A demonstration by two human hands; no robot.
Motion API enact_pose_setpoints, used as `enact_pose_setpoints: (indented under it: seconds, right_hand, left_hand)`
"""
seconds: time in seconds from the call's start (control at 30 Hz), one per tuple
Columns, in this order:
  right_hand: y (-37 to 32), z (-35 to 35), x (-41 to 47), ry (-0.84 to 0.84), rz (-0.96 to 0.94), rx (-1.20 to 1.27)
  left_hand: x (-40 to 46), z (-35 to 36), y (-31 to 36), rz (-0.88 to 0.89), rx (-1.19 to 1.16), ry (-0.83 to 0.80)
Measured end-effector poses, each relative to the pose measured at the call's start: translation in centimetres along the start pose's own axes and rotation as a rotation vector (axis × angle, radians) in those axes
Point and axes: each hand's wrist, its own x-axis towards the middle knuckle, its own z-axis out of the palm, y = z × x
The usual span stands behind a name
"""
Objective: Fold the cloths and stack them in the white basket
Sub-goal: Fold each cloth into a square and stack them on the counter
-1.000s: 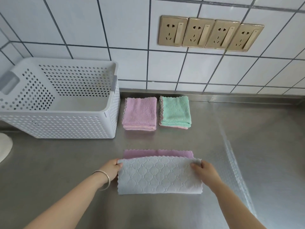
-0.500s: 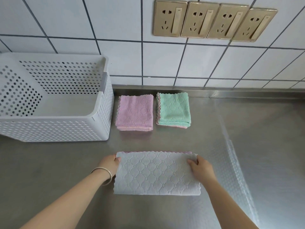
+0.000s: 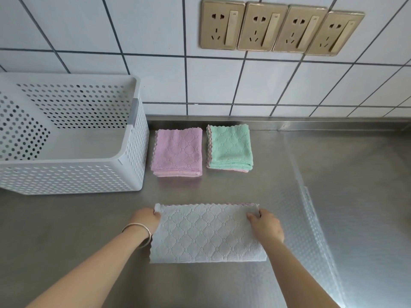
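Both hands, the left hand [image 3: 147, 219] and the right hand [image 3: 266, 225], are pinching the far corners of the grey cloth [image 3: 206, 234], which is lying folded on the steel counter [image 3: 333, 196] near the white basket [image 3: 73, 178].

Three cloths [image 3: 208, 233] — one basket [image 3: 66, 176] — four sockets [image 3: 222, 24]

- The grey cloth [image 3: 208, 233], lower centre of the frame, now covers its pink underside, earlier a wide strip, except a sliver at the far edge.
- Both hands have carried its corners forward.
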Motion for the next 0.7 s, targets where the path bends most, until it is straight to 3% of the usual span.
enact_pose_setpoints:
  seconds: [0.07,0.13,0.2,0.27,0.33,0.4,0.5,0.6,0.7]
  right_hand:
    - [0.0,0.0,-0.4,0.03,0.019,0.007]
    - [0.4,-0.2,-1.2,0.091,0.039,0.098]
    - [1.1,-0.2,-2.1,0.177,0.024,0.169]
    - [2.0,0.0,-3.2,0.211,0.01,0.16]
    - [2.6,0.7,-4.2,0.17,0.015,0.149]
    - [3.0,1.4,-5.2,0.12,0.044,0.183]
    - [3.3,1.9,-6.2,0.093,0.076,0.171]
    - [3.4,1.9,-6.3,0.048,0.11,0.118]
    - [3.6,1.6,-6.1,-0.017,0.149,0.08]
  left_hand:
    - [-0.3,0.1,-0.2,-0.004,-0.007,0.054]
    - [-1.2,0.2,-0.4,0.032,-0.032,0.234]
    - [-1.7,1.0,-0.3,0.199,0.011,0.403]
    - [-2.8,2.1,0.9,0.435,0.068,0.464]
    - [-3.8,3.5,2.6,0.669,0.192,0.381]
    - [-4.1,5.0,4.3,0.786,0.392,0.22]
    - [-3.9,6.7,5.6,0.784,0.586,0.069]
    - [-3.9,6.7,6.1,0.755,0.586,-0.028]
    - [-3.5,7.0,6.2,0.789,0.545,0.047]
